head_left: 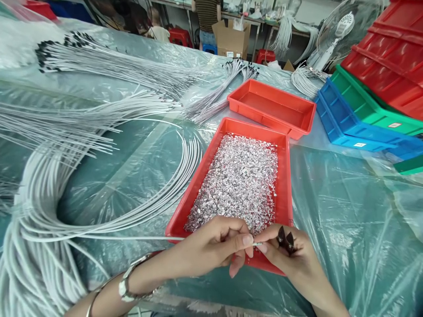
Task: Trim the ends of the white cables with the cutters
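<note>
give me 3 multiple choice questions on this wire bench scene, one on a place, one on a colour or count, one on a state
1. Where is the tray of silver bits?
A. right before both hands
B. on the blue crate
C. under the fan

2. How many red trays lie flat on the plastic sheet?
A. one
B. two
C. four

3. What state is the farther red tray in?
A. heaped full
B. empty
C. upside down

Answers:
1 A, the filled tray lies just beyond the left hand and right hand, which pinch a white wire.
2 B, the filled one and the farther tray.
3 B, its bare floor shows.
</note>
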{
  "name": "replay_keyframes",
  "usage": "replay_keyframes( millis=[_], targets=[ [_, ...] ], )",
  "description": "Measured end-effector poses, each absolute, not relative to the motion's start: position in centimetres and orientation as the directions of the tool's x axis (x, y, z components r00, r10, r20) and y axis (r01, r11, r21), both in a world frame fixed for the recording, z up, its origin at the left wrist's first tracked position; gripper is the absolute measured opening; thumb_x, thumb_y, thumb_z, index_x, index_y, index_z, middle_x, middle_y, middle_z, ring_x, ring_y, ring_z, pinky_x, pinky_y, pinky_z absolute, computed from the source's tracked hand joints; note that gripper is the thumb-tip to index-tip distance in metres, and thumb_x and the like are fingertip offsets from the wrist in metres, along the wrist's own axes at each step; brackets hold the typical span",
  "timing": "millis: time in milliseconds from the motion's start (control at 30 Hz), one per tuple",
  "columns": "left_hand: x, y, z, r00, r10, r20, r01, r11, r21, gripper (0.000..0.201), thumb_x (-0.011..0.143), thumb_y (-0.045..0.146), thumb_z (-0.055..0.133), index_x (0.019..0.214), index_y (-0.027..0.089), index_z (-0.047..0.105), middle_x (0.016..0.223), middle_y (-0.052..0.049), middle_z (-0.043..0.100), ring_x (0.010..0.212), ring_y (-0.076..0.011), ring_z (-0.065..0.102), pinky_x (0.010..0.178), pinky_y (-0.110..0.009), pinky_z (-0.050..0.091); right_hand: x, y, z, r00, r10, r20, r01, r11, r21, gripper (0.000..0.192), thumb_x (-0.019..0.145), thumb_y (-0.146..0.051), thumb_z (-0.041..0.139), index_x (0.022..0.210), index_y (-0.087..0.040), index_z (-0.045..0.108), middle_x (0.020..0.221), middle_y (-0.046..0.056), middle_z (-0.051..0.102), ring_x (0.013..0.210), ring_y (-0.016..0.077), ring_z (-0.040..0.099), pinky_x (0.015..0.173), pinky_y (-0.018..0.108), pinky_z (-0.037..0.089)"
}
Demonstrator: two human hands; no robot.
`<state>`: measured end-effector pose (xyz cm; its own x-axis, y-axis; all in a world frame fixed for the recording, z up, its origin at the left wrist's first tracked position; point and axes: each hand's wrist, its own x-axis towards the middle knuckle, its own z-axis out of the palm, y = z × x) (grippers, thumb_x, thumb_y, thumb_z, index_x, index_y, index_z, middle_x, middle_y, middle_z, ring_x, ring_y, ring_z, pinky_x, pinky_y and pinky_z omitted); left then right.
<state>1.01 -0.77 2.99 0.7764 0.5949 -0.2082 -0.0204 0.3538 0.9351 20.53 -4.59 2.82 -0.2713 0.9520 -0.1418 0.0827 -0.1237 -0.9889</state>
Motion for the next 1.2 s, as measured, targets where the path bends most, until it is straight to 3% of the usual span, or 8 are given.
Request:
replay_keyframes(
  millis=[200, 467, 633, 867, 1200],
  targets=[
    [0.7, -0.5, 3.0, 0.801, 0.557, -0.220, -0.012, 0.382, 0.924, 0.026, 0.095, 0.033, 0.050, 0.075, 0.017, 0.054, 0.049, 0.006, 0.049, 0.040, -0.0055, 0.034, 0.041, -0.019, 0.023, 20.8, -4.9, 2.8, -0.313, 0.937, -0.153, 0.106, -0.125, -0.986, 0.015, 0.090, -0.016, 0.060, 0.083, -0.023, 0.071, 0.057, -0.007, 0.034, 0.049, 0.0091, 0.022, 0.045, 0.025, 0.019],
    [0.0, 0.3, 2.9, 0.850, 0.442, -0.289, 0.069, 0.449, 0.891, 0.025, 0.094, 0.033, 0.056, 0.081, 0.013, 0.062, 0.054, 0.004, 0.052, 0.046, -0.0052, 0.047, 0.042, -0.016, 0.030, 20.8, -4.8, 2.8, -0.401, 0.913, -0.080, 0.109, -0.039, -0.993, 0.021, 0.089, -0.010, 0.056, 0.086, -0.024, 0.071, 0.058, -0.006, 0.047, 0.047, 0.0077, 0.027, 0.041, 0.023, 0.019],
    [-0.1, 0.5, 2.9, 0.870, 0.407, -0.277, 0.085, 0.429, 0.899, 0.021, 0.092, 0.029, 0.058, 0.080, 0.013, 0.062, 0.054, 0.004, 0.052, 0.047, -0.0050, 0.047, 0.043, -0.016, 0.030, 20.7, -4.7, 2.9, -0.430, 0.898, -0.092, 0.118, -0.046, -0.992, 0.019, 0.087, -0.010, 0.059, 0.084, -0.024, 0.072, 0.056, -0.007, 0.037, 0.048, 0.0079, 0.027, 0.041, 0.023, 0.020],
    [-0.4, 0.6, 2.7, 0.872, 0.388, -0.299, 0.140, 0.388, 0.911, 0.022, 0.089, 0.031, 0.063, 0.077, 0.013, 0.061, 0.056, 0.003, 0.055, 0.045, -0.0046, 0.040, 0.044, -0.019, 0.027, 20.8, -4.7, 3.3, -0.463, 0.882, -0.091, 0.154, -0.021, -0.988, 0.021, 0.087, -0.008, 0.059, 0.084, -0.024, 0.072, 0.057, -0.008, 0.035, 0.048, 0.0075, 0.026, 0.042, 0.023, 0.020],
    [-0.6, 0.4, 2.9, 0.820, 0.463, -0.337, 0.200, 0.321, 0.926, 0.020, 0.087, 0.030, 0.066, 0.076, 0.013, 0.066, 0.055, 0.004, 0.056, 0.050, -0.0060, 0.049, 0.047, -0.018, 0.031, 21.0, -4.8, 2.7, -0.493, 0.858, -0.144, 0.186, -0.058, -0.981, 0.017, 0.093, -0.016, 0.058, 0.087, -0.024, 0.072, 0.059, -0.007, 0.040, 0.050, 0.0083, 0.026, 0.045, 0.025, 0.021]
  ],
)
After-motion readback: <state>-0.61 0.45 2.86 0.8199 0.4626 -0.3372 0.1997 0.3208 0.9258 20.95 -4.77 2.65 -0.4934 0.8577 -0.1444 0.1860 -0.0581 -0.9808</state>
